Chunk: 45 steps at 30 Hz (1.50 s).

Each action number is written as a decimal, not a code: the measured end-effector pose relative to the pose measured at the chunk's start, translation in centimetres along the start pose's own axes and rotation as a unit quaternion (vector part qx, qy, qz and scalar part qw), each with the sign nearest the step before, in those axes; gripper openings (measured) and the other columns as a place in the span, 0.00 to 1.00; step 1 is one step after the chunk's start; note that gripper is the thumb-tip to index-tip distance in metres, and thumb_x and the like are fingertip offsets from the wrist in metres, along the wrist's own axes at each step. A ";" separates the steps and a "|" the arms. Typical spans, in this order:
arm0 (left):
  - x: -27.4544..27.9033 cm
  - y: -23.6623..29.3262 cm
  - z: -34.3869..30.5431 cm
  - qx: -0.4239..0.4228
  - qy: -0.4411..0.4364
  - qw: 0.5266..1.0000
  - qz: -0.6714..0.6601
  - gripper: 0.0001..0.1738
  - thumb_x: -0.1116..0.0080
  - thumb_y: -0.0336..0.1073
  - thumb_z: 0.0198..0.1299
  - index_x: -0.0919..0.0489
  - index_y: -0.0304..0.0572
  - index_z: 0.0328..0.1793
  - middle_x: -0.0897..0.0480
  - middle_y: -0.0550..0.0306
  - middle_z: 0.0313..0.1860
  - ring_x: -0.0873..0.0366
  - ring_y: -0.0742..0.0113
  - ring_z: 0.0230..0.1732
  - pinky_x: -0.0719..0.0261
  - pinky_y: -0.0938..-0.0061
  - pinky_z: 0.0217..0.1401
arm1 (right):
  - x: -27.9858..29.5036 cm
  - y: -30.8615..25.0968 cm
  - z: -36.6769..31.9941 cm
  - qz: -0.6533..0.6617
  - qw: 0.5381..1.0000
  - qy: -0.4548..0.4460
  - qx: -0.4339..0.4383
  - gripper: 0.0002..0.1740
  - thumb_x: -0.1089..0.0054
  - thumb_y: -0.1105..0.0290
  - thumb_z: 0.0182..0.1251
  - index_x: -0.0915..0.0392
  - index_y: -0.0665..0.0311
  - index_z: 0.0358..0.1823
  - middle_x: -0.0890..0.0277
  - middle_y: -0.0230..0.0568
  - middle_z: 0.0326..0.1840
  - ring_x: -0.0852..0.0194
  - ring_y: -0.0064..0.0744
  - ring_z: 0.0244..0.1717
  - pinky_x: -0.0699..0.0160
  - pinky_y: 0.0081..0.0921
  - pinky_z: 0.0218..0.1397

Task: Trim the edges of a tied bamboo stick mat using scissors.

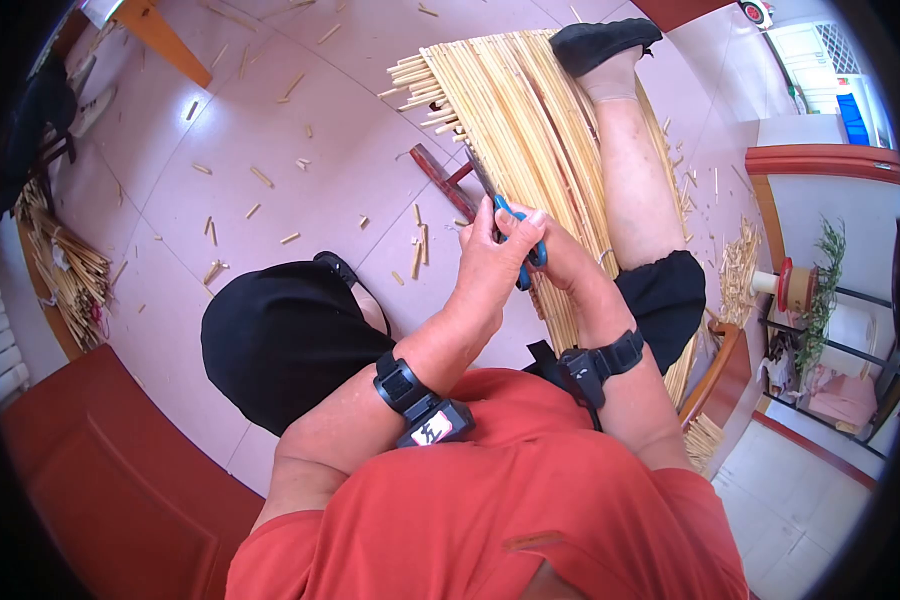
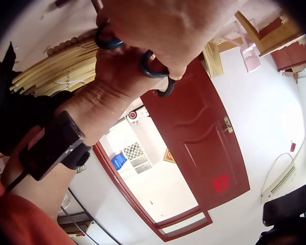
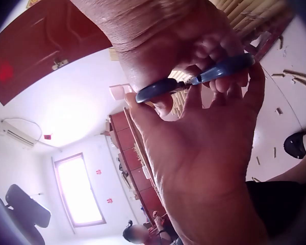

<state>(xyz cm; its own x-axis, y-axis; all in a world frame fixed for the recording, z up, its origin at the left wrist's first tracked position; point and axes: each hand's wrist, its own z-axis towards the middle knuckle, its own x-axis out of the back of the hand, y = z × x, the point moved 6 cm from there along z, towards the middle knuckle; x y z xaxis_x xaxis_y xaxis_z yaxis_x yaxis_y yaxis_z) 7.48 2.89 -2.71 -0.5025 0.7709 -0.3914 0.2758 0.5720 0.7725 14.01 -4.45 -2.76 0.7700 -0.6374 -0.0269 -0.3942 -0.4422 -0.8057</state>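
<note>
Pale pinkish tiles with thin grout lines cover the floor [image 1: 300,110] in the head view, where a glossy patch of light falls near an orange-brown wooden furniture leg [image 1: 167,45]. At right stands a black metal rack [image 1: 875,362] beside a green leafy plant [image 1: 828,262]. The left wrist view shows a dark red panelled door [image 2: 204,138] with a metal handle [image 2: 228,124], beside a red-framed opening [image 2: 150,176] onto a brightly lit space. White walls [image 3: 86,66] carry an air conditioner [image 3: 18,133] and a bright window [image 3: 79,189] in the right wrist view.
</note>
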 end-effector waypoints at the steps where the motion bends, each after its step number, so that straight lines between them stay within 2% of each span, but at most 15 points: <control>1: -0.1 0.4 0.3 0.006 -0.028 1.000 -0.014 0.58 0.36 0.61 0.57 0.53 0.34 0.80 0.27 0.58 0.43 0.26 0.76 0.33 0.24 0.81 0.32 | -0.2 -0.4 0.1 0.014 1.000 0.003 -0.008 0.25 0.46 0.43 0.71 0.25 0.60 0.45 0.27 0.27 0.26 0.29 0.15 0.19 0.30 0.16 0.19; 5: -0.1 1.0 0.4 0.024 -0.036 0.998 -0.035 0.54 0.36 0.62 0.57 0.47 0.38 0.79 0.25 0.60 0.38 0.25 0.77 0.30 0.24 0.81 0.30 | -0.3 -0.5 0.6 0.049 0.998 0.024 -0.037 0.25 0.47 0.42 0.71 0.26 0.60 0.44 0.27 0.28 0.25 0.29 0.15 0.17 0.27 0.16 0.19; 9: -0.1 1.0 1.0 0.021 -0.062 0.998 -0.027 0.52 0.35 0.62 0.56 0.43 0.39 0.77 0.25 0.59 0.41 0.24 0.77 0.31 0.25 0.81 0.29 | -0.3 -0.5 1.1 0.059 0.998 0.014 -0.033 0.25 0.46 0.43 0.71 0.26 0.61 0.43 0.27 0.28 0.25 0.29 0.15 0.17 0.27 0.16 0.19; 11: 0.4 0.4 1.4 -0.010 0.005 1.000 -0.002 0.49 0.34 0.62 0.55 0.40 0.41 0.74 0.25 0.59 0.41 0.25 0.77 0.30 0.26 0.81 0.28 | -0.2 -0.4 1.5 0.073 0.997 0.035 -0.007 0.23 0.43 0.46 0.70 0.25 0.62 0.44 0.27 0.27 0.25 0.30 0.15 0.17 0.29 0.14 0.17; 14: 0.3 0.2 1.7 -0.027 -0.045 0.998 -0.032 0.50 0.33 0.60 0.55 0.42 0.41 0.76 0.26 0.59 0.42 0.25 0.77 0.32 0.25 0.81 0.29 | 0.1 0.0 1.9 0.066 0.996 0.039 0.056 0.21 0.39 0.50 0.69 0.24 0.63 0.42 0.28 0.27 0.23 0.31 0.14 0.17 0.32 0.14 0.15; 18: 0.0 0.8 1.2 -0.008 -0.053 0.997 -0.063 0.50 0.32 0.57 0.56 0.43 0.39 0.77 0.26 0.62 0.39 0.26 0.79 0.32 0.25 0.80 0.29 | 0.1 -1.1 1.0 0.043 0.998 0.032 0.026 0.18 0.38 0.54 0.68 0.23 0.63 0.40 0.28 0.27 0.21 0.32 0.13 0.17 0.34 0.15 0.14; 20: -0.3 1.3 0.5 0.008 -0.056 0.993 -0.107 0.50 0.32 0.54 0.56 0.45 0.39 0.78 0.27 0.66 0.36 0.27 0.79 0.32 0.27 0.82 0.28 | 0.4 -0.6 1.0 -0.042 0.998 0.041 0.035 0.17 0.40 0.56 0.71 0.23 0.64 0.45 0.27 0.25 0.25 0.35 0.10 0.18 0.40 0.10 0.16; 24: -0.1 -0.2 0.2 0.013 -0.030 0.995 -0.094 0.52 0.32 0.53 0.57 0.47 0.37 0.79 0.28 0.68 0.32 0.29 0.79 0.29 0.28 0.82 0.28 | 0.2 -0.4 0.3 -0.068 0.997 0.029 0.032 0.18 0.41 0.55 0.71 0.23 0.64 0.46 0.26 0.25 0.28 0.33 0.09 0.23 0.37 0.11 0.20; 26: -0.1 -0.3 -0.1 -0.007 -0.043 0.999 -0.033 0.56 0.32 0.55 0.56 0.51 0.34 0.80 0.28 0.65 0.38 0.31 0.79 0.30 0.30 0.82 0.29 | 0.0 0.3 0.5 0.032 0.998 0.010 0.052 0.20 0.39 0.52 0.69 0.25 0.64 0.43 0.27 0.30 0.25 0.33 0.15 0.18 0.34 0.14 0.17; 29: -0.3 -0.4 -0.5 -0.003 0.008 1.000 -0.018 0.58 0.32 0.58 0.55 0.51 0.33 0.80 0.28 0.60 0.45 0.32 0.78 0.33 0.31 0.81 0.30 | -0.4 -0.6 -0.3 0.006 1.000 0.007 0.030 0.23 0.41 0.48 0.69 0.26 0.62 0.45 0.27 0.29 0.28 0.32 0.15 0.19 0.33 0.15 0.19; 33: -0.2 0.5 0.0 0.003 0.005 1.000 -0.007 0.59 0.33 0.60 0.54 0.51 0.33 0.80 0.30 0.56 0.50 0.32 0.77 0.36 0.32 0.82 0.31 | -0.3 -1.3 0.2 0.034 0.999 -0.007 0.031 0.25 0.43 0.44 0.69 0.26 0.60 0.45 0.27 0.28 0.28 0.31 0.15 0.19 0.34 0.16 0.18; 35: -0.2 1.0 0.3 0.009 0.002 0.999 -0.036 0.34 0.33 0.56 0.55 0.29 0.44 0.61 0.37 0.47 0.51 0.33 0.59 0.54 0.25 0.66 0.53 | -0.1 -1.1 0.5 0.021 1.000 -0.001 -0.015 0.25 0.44 0.43 0.69 0.26 0.59 0.46 0.27 0.28 0.27 0.30 0.15 0.19 0.34 0.16 0.18; 39: 0.0 1.3 1.1 0.002 -0.009 0.998 -0.057 0.35 0.32 0.57 0.54 0.29 0.43 0.61 0.37 0.47 0.50 0.33 0.59 0.54 0.25 0.66 0.53 | -0.1 -1.3 1.3 0.016 1.000 -0.008 -0.026 0.25 0.44 0.42 0.69 0.26 0.58 0.45 0.27 0.27 0.27 0.30 0.15 0.19 0.32 0.15 0.18; 41: 0.2 1.0 1.4 -0.002 -0.005 1.000 -0.009 0.54 0.35 0.60 0.57 0.48 0.36 0.79 0.28 0.53 0.51 0.20 0.70 0.44 0.18 0.78 0.37 | -0.2 -1.5 1.3 0.031 0.999 0.005 -0.010 0.24 0.44 0.43 0.69 0.26 0.58 0.45 0.27 0.27 0.27 0.30 0.15 0.18 0.31 0.14 0.18; 45: 0.3 0.8 1.6 -0.011 -0.008 1.000 0.013 0.54 0.35 0.60 0.57 0.48 0.38 0.79 0.28 0.53 0.50 0.21 0.70 0.43 0.20 0.78 0.36 | -0.3 -1.3 1.4 0.044 0.999 -0.004 0.007 0.23 0.45 0.44 0.71 0.26 0.58 0.46 0.27 0.27 0.27 0.30 0.14 0.18 0.32 0.14 0.17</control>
<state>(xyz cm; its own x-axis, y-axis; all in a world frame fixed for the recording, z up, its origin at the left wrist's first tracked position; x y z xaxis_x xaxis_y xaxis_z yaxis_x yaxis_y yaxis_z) 8.86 4.02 -2.95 -0.4826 0.7894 -0.3793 0.2702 0.5462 0.7929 14.99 -2.79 -2.51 0.7366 -0.6685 -0.1031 -0.4543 -0.3760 -0.8076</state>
